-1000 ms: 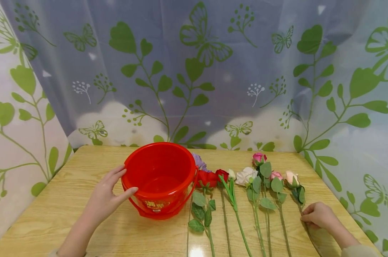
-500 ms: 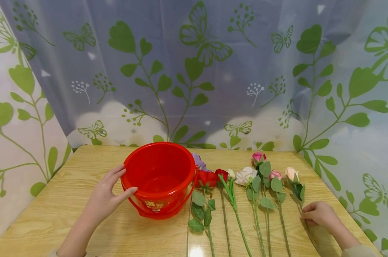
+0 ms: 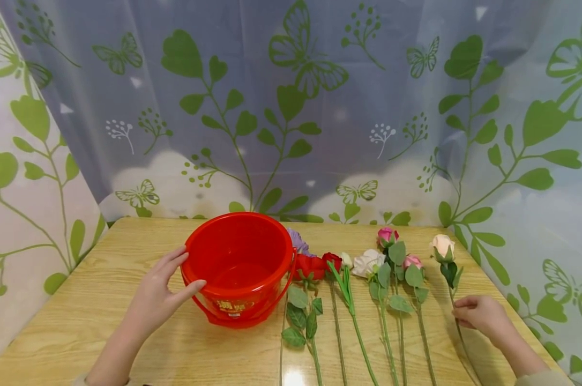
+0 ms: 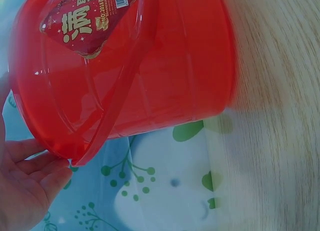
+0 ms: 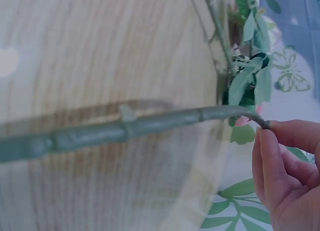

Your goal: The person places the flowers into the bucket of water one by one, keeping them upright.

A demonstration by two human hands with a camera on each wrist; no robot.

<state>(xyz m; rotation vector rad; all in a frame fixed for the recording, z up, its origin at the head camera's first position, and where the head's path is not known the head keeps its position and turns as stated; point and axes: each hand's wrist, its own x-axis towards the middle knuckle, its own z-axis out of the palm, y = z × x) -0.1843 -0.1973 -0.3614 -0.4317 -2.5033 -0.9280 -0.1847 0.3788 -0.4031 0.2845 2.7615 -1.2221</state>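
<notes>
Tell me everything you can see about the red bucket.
The bucket is round, glossy red and looks plastic, widening toward its open top. Its handle hangs across the near side, where a dark red label carries gold characters and a barcode. It stands upright on the wooden table, nothing visible inside. The left hand touches its rim. A red flower lies close at right; contact is unclear.

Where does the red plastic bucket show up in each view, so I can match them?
Head: the red plastic bucket stands left of centre, in the lower half.
Left wrist: large, across the upper left.
Right wrist: not in it.
Shared landmark: the pale wood-grained table.
</notes>
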